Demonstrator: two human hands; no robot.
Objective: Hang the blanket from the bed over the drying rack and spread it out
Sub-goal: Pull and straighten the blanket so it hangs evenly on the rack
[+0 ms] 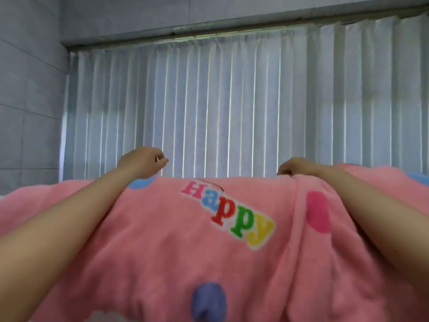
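A pink fleece blanket (162, 240) with coloured dots and the word "Happy" fills the lower half of the head view, draped over something that stays hidden beneath it. Its top fold runs roughly level across the frame. My left hand (142, 161) hovers just above that fold at the left, fingers curled with fingertips pinched together and nothing visible between them. My right hand (294, 168) rests on the top fold at the right, fingers curled down into the fabric where it bunches into a crease. The drying rack itself is covered and out of sight.
White pleated curtains (232, 108) hang right behind the blanket across the whole width, under a dark rail. A pale tiled wall (27, 89) stands at the left.
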